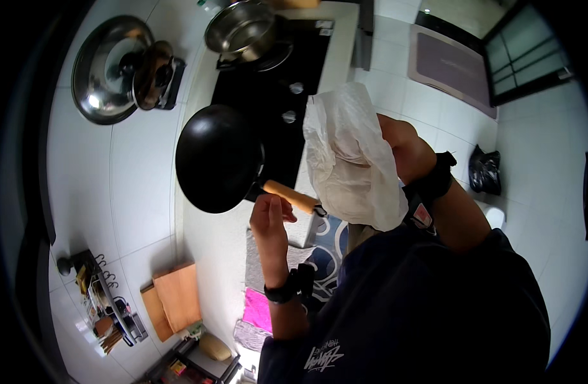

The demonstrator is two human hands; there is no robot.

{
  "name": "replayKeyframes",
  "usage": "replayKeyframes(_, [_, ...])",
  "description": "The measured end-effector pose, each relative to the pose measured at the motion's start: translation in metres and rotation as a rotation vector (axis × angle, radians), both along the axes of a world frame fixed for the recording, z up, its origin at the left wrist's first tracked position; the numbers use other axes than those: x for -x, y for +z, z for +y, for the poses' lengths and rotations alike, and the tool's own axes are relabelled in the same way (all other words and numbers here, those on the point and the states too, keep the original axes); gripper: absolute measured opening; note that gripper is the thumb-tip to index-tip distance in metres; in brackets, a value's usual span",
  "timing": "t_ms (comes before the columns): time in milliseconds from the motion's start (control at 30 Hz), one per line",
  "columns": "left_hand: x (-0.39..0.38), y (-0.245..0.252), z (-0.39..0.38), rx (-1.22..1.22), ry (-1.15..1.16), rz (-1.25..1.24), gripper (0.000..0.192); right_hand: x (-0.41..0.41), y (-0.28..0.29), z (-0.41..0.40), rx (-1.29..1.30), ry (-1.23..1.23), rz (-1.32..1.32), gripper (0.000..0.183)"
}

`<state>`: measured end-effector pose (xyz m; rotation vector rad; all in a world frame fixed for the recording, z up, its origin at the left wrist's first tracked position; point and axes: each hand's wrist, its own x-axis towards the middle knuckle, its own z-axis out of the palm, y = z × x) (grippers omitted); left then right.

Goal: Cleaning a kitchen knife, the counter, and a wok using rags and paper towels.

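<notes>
My right hand (405,146) grips a crumpled white translucent plastic bag (354,163) by its side. The bag hangs in front of my body, and what it holds inside cannot be made out. My left hand (273,213) is beside the wooden handle (294,197) of a black wok (217,161), fingers curled, with nothing visible in them. Whether the fingers touch the handle is unclear. The wok sits on the near burner of a black gas hob (301,62), its handle pointing towards me.
A steel pot (243,31) stands on the far burner. Lids (114,69) hang on the tiled wall, left. Wooden cutting boards (176,300) lean near a utensil rack (114,312). A pink cloth (257,308) lies low. A black bag (484,169) and a mat (450,67) are on the right.
</notes>
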<state>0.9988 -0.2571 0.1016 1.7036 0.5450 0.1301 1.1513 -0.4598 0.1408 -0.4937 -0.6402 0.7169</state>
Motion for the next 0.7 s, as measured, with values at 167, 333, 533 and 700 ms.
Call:
replayKeyframes(167, [-0.054,0.095,-0.115,0.332,-0.22,-0.325,0.027,0.012,0.029,-0.081,0.496,-0.052,-0.178,0.035])
replayKeyframes(333, [-0.095,0.102,-0.173,0.393,-0.312,-0.236,0.011,0.0,0.023,-0.156,0.443,-0.1,0.066,0.032])
replayKeyframes(533, [-0.168,0.108,-0.274,0.467,-0.361,-0.292,0.02,-0.053,-0.005,-0.277,0.153,-0.393,0.182,0.038])
replayKeyframes(700, [-0.256,0.095,-0.381,0.529,-0.416,-0.304,0.016,-0.111,0.008,-0.368,0.003,-0.391,0.202,0.046])
